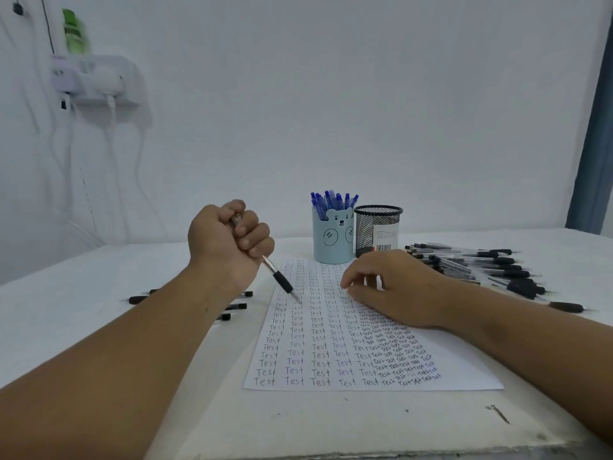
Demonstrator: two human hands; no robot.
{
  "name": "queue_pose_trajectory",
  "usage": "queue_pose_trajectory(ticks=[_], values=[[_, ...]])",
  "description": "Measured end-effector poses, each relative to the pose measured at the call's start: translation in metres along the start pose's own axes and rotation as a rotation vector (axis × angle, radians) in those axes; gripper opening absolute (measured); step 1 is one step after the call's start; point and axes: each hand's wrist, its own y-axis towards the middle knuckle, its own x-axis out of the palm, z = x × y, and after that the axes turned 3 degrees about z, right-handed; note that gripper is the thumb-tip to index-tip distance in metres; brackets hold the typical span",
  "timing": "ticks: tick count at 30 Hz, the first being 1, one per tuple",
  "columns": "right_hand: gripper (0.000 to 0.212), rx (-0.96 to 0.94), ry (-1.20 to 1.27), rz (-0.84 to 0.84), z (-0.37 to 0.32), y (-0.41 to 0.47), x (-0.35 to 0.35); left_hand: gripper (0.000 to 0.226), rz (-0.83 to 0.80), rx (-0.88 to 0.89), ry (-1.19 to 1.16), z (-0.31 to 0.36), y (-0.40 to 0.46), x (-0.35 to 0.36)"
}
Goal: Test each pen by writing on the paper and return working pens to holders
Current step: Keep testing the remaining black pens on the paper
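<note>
My left hand (pixel 229 240) grips a clear pen with a black grip (pixel 278 277) in a fist, tip pointing down at the upper left of the paper (pixel 464 366). The sheet is covered with rows of the word "Test". My right hand (pixel 394 290) rests on the paper's upper right with relaxed, loosely curled fingers and holds nothing. Behind the paper stand a light blue bear holder (pixel 333 240) full of blue pens and a black mesh holder (pixel 378 230). A pile of black pens (pixel 481 263) lies to the right.
Several black pens (pixel 237 307) lie on the table left of the paper, partly hidden by my left forearm. One black pen (pixel 565 307) lies apart at the far right. A wall shelf with cables (pixel 96 81) hangs at the upper left.
</note>
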Motion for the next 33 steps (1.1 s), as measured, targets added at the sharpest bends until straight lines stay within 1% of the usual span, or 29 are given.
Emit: queue_pose_trajectory(ticks=[2, 5, 7, 10, 12, 14, 16, 17, 19, 21, 22, 23, 24, 26, 28, 31, 33], values=[[0.017, 0.01, 0.034, 0.042, -0.004, -0.001, -0.001, 0.008, -0.027, -0.014, -0.041, -0.003, -0.003, 0.003], [0.033, -0.056, 0.114, 0.153, -0.012, -0.004, -0.004, 0.003, -0.083, -0.055, -0.08, -0.011, -0.005, 0.006], [0.042, -0.123, 0.085, 0.2, -0.015, -0.004, -0.005, 0.004, -0.121, -0.084, -0.096, -0.016, -0.007, 0.008], [0.055, -0.159, -0.019, 0.195, -0.017, -0.001, -0.003, 0.008, -0.186, -0.148, -0.139, -0.023, -0.013, 0.011], [0.05, -0.17, -0.058, 0.189, -0.014, 0.0, -0.001, 0.011, -0.217, -0.189, -0.163, -0.026, -0.017, 0.014], [0.031, -0.167, -0.098, 0.198, -0.01, 0.002, 0.0, 0.019, -0.23, -0.189, -0.106, -0.027, -0.017, 0.014], [0.016, -0.065, -0.073, 0.227, -0.001, 0.005, -0.003, 0.033, -0.207, -0.132, 0.114, -0.028, -0.013, 0.011], [0.014, 0.017, -0.032, 0.26, 0.004, 0.006, -0.006, 0.037, -0.188, -0.083, 0.265, -0.03, -0.01, 0.009], [0.024, 0.2, 0.003, 0.349, 0.02, 0.008, -0.011, 0.032, -0.2, 0.019, 0.656, -0.033, -0.008, 0.005], [0.027, 0.38, 0.077, 0.395, 0.031, 0.008, -0.015, 0.022, -0.338, 0.118, 1.119, -0.034, -0.009, -0.002], [0.024, 0.45, 0.198, 0.408, 0.034, 0.006, -0.017, 0.019, -0.433, 0.122, 1.3, -0.036, -0.01, -0.004], [0.021, 0.508, 0.349, 0.408, 0.036, 0.006, -0.017, 0.02, -0.501, 0.096, 1.434, -0.036, -0.012, -0.006], [0.02, 0.557, 0.473, 0.401, 0.036, 0.005, -0.016, 0.024, -0.53, 0.068, 1.533, -0.036, -0.012, -0.007], [0.018, 0.603, 0.596, 0.364, 0.038, 0.005, -0.013, 0.031, -0.528, 0.025, 1.653, -0.036, -0.011, -0.008], [0.014, 0.619, 0.633, 0.331, 0.036, 0.009, -0.008, 0.034, -0.523, -0.012, 1.704, -0.034, -0.011, -0.008], [0.015, 0.668, 0.627, 0.309, 0.035, 0.017, -0.002, 0.034, -0.539, -0.016, 1.752, -0.032, -0.011, -0.006], [0.02, 0.689, 0.582, 0.298, 0.037, 0.021, 0.0, 0.034, -0.531, -0.018, 1.737, -0.031, -0.012, -0.005]])
